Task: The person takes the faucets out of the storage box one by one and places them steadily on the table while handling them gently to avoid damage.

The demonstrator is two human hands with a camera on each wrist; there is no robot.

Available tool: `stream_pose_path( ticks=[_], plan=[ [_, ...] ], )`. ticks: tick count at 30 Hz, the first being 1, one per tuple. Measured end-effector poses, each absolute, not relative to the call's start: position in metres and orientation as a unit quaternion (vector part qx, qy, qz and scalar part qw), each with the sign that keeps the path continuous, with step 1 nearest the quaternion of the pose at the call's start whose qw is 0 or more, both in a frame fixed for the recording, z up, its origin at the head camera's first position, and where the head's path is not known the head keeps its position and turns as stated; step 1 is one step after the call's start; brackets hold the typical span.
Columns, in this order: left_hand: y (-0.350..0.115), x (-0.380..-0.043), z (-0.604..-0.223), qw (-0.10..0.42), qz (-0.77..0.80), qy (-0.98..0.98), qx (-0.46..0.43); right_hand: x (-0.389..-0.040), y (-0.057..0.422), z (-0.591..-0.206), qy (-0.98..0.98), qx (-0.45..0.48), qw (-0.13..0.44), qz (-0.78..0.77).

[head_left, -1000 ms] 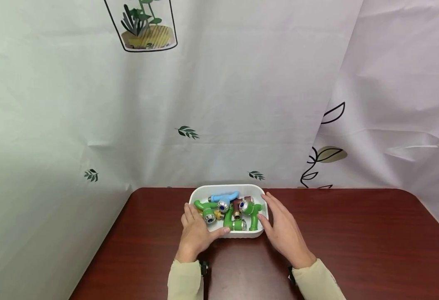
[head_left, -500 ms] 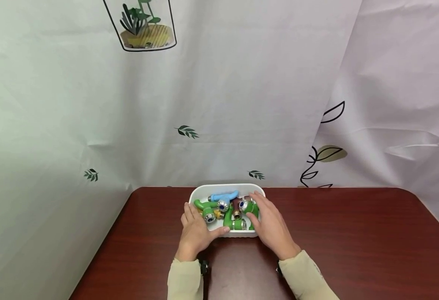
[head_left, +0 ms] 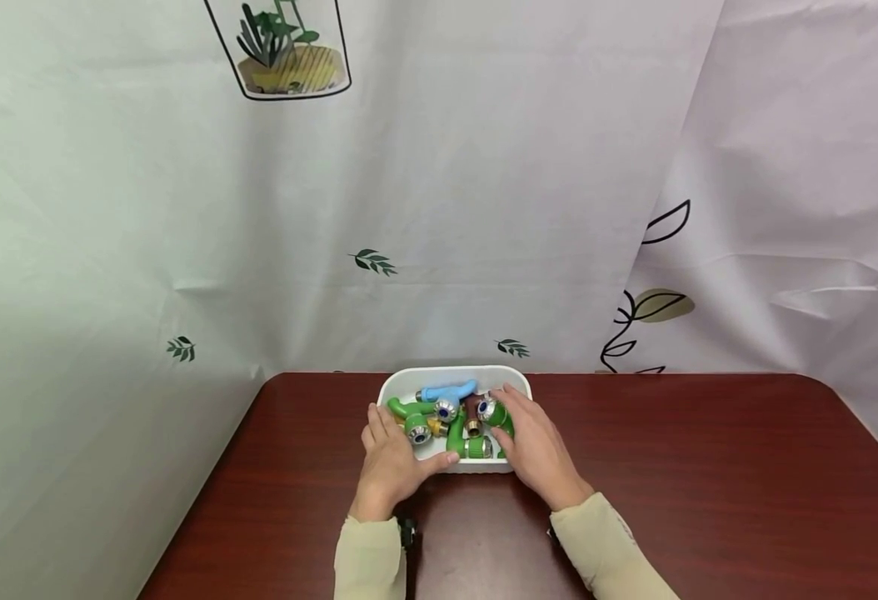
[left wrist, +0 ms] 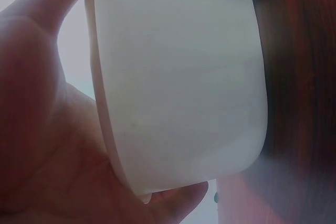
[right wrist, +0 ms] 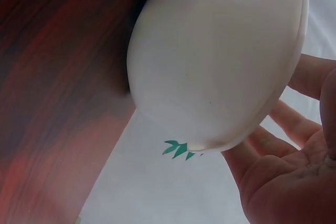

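A white plastic tray (head_left: 456, 372) rests on the table, holding several toy-coloured taps with ribbed metallic knobs. My left hand (head_left: 390, 475) holds its near left corner, thumb along the front rim and fingers by the left wall; in the left wrist view a finger curves round the tray's end. My right hand (head_left: 540, 450) reaches over the right rim, with thumb and fingers spread on either side of a green tap (head_left: 501, 413). The right fingertips are hidden behind the tray wall (right wrist: 210, 66) in the right wrist view. A blue tap (head_left: 450, 396) lies at the back.
A brown tap (head_left: 472, 415) lies left of my right fingers. Another green tap (head_left: 415, 423) is near my left hand, and a third green tap (head_left: 469, 446) lies along the front. A dark red wooden table (head_left: 709, 483) meets a pale patterned cloth (head_left: 484, 208) behind.
My right hand has moved left from the tray's right edge to over the green tap inside. My left hand has kept its place, and the taps lie as before.
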State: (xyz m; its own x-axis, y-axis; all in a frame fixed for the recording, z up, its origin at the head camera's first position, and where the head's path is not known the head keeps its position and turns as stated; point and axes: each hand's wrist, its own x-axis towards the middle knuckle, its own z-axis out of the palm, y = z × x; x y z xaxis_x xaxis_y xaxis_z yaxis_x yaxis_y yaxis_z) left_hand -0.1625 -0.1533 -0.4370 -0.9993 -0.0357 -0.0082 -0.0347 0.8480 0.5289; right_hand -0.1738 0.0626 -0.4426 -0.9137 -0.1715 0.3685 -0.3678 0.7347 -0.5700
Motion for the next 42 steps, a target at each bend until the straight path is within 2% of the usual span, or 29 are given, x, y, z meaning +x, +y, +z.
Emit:
stream_pose_path(
  ticks=[7, 19, 27, 33, 42],
  plan=[
    [-0.153, -0.162, -0.437, 0.0, -0.275, -0.961, 0.018, -0.178, 0.06, -0.445, -0.922, 0.165, 0.149, 0.316],
    [-0.153, -0.163, -0.436, -0.009, -0.274, -0.961, 0.023, -0.183, 0.056, -0.447, -0.931, 0.194, 0.109, 0.29],
    [-0.153, -0.163, -0.436, -0.007, -0.272, -0.962, 0.02, -0.183, 0.056, -0.447, -0.934, 0.188, 0.102, 0.287],
    [-0.152, -0.163, -0.437, -0.001, -0.27, -0.963, 0.018, -0.183, 0.055, -0.451, -0.924, 0.189, 0.125, 0.308],
    [-0.152, -0.163, -0.438, 0.009, -0.273, -0.962, 0.017, -0.184, 0.052, -0.457, -0.903, 0.193, 0.198, 0.329]
  ],
)
